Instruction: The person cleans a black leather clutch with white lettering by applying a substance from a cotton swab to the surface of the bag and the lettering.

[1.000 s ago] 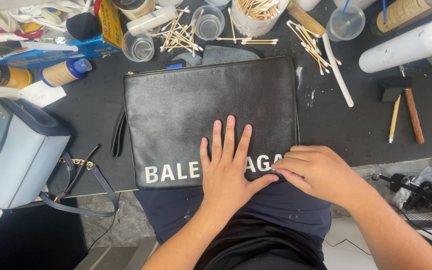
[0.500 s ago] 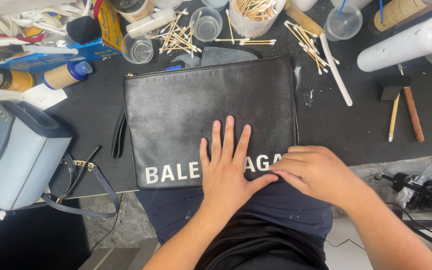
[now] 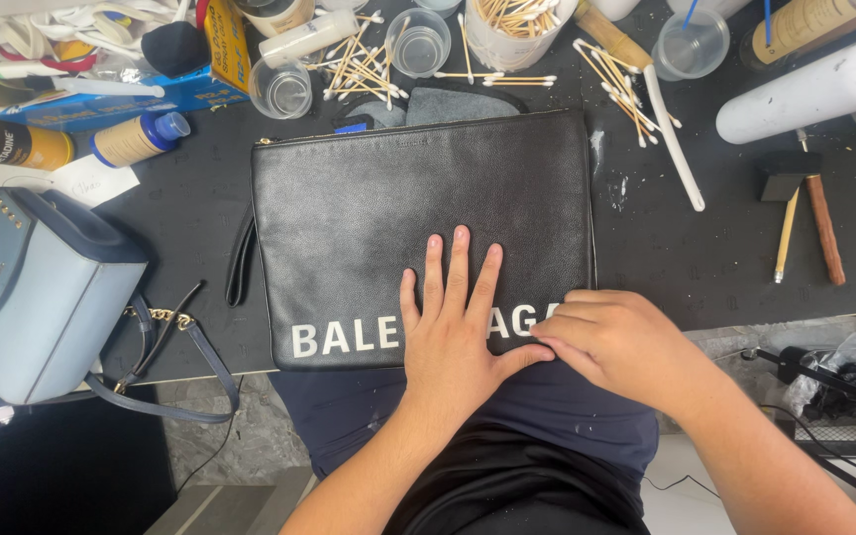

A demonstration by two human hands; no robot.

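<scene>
A flat black leather pouch [image 3: 378, 208] with white lettering along its near edge lies on the dark worktable [image 3: 190, 218], its zip side away from me. My left hand [image 3: 453, 332] rests flat on the pouch's lower middle, fingers spread. My right hand [image 3: 621, 342] sits at the pouch's near right corner with its fingers curled down, fingertips pressing on the leather beside my left thumb. Whether it pinches anything is hidden.
A light blue handbag [image 3: 37, 297] with a dark strap stands at the left. Behind the pouch are clear cups [image 3: 281, 89], scattered cotton swabs [image 3: 359, 64], bottles and a white spray can [image 3: 809, 89]. A small hammer [image 3: 814, 203] lies at the right.
</scene>
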